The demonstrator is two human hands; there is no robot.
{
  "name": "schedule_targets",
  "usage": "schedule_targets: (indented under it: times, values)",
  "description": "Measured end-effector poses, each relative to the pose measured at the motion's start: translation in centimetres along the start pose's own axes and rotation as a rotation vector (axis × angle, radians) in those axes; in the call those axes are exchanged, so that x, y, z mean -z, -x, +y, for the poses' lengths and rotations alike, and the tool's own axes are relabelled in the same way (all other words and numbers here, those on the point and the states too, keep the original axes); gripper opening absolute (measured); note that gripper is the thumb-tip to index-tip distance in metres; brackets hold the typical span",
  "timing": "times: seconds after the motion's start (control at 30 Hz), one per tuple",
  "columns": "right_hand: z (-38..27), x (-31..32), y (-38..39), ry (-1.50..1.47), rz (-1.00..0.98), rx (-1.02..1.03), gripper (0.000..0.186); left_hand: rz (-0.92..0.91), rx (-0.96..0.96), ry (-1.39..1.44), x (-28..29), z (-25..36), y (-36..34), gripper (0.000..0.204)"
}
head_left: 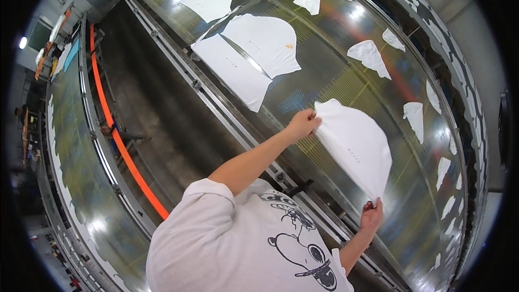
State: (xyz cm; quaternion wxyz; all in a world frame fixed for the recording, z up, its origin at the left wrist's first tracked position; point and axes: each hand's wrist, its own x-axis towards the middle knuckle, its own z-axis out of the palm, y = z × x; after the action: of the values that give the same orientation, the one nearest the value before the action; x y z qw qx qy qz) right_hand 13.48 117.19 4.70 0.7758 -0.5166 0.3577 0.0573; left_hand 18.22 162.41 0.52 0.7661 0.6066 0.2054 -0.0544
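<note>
A white cut fabric panel [358, 143] with one curved edge and a small line of dark print is stretched between my two hands. My left hand [304, 125] pinches its upper left corner. At the panel's lower corner, my right hand [371, 216] grips the cloth between thumb and fingers. The panel hangs over a long glossy table [303, 89] with yellow and blue stains; whether its far edge touches the surface I cannot tell. Just beyond my left hand, two similar panels, a near one [232, 70] and a farther one [265, 38] with a small orange mark, lie flat.
More white panels [208, 1] continue up the table's left side. Smaller white cloth pieces [369, 57] lie scattered along its right side. A metal rail [221, 109] edges the table near me. Across a dark aisle stands another long table [81, 151], beside an orange strip [116, 135].
</note>
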Motion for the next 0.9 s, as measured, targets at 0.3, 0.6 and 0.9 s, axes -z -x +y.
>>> schedule_targets:
  times: [0.3,0.6,0.9]
  values:
    - [10.0,4.1,-2.8,0.351,0.175,-0.090,0.021,0.067,0.202,-0.265,2.7,-8.9,0.8,0.026]
    - [15.1,-10.6,4.7,0.357,0.142,0.057,0.020,0.065,0.237,-0.052,25.6,-0.3,-1.3,0.034]
    - [30.0,-40.1,13.3,0.555,-0.399,-0.224,0.032,0.556,0.103,0.219,54.8,6.7,-4.5,0.030]
